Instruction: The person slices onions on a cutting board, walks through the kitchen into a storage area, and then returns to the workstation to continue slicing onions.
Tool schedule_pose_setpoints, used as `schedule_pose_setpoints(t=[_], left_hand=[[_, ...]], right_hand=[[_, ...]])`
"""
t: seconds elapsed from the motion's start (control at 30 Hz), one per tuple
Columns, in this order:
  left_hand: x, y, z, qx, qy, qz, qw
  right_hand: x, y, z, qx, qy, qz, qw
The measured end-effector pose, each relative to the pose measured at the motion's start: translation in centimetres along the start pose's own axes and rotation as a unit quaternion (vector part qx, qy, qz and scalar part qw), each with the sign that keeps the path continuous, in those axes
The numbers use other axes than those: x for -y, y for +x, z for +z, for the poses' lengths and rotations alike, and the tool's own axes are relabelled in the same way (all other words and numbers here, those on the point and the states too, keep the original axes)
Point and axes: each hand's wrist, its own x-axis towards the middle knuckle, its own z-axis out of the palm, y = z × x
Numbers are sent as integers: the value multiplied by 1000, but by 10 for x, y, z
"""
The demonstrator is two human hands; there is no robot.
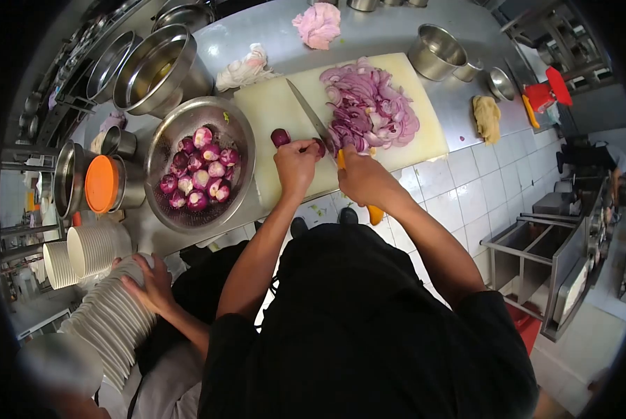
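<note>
On the white cutting board, my left hand has its fingers closed on a red onion beside the blade. My right hand grips a knife by its yellow handle, and the blade points up and left across the board. Another purple onion piece lies just left of my left hand. A large heap of sliced red onion covers the right part of the board. To the left, a perforated metal colander holds several peeled red onions.
Steel pots and an orange lid stand left. Cloths lie behind the board, and a yellow cloth lies right, near a steel pot. At lower left, a co-worker's hand touches stacked plates.
</note>
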Motion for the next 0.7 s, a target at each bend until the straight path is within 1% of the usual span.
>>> schedule_pose_setpoints(t=[0.1, 0.2, 0.23, 0.27, 0.33, 0.37, 0.47, 0.57, 0.7], left_hand=[[1, 2, -1, 9, 5, 0, 1000], [-1, 0, 1, 2, -17, -14, 1000], [1, 1, 0, -4, -6, -4, 1000], [5, 0, -1, -5, 7, 4, 1000], [2, 6, 2, -9, 17, 22, 1000], [2, 3, 1, -11, 20, 22, 1000], [2, 0, 1, -14, 9, 12, 1000], [-3, 0, 1, -11, 7, 5, 1000], [-2, 4, 1, -3, 5, -5, 1000]], right_hand=[[-25, 4, 36, -103, -82, -85, 988], [-29, 26, 48, -107, -62, -97, 988], [-30, 34, 47, -121, -66, -112, 984], [-35, 32, 48, -93, -41, -90, 991], [-18, 21, 20, -44, -1, -56, 997], [-9, 9, 12, -36, 9, -35, 999], [12, -17, -3, 17, -10, 20, 1000], [-2, -14, 13, -9, -51, -10, 999], [-8, -3, 32, -42, -51, -29, 997]])
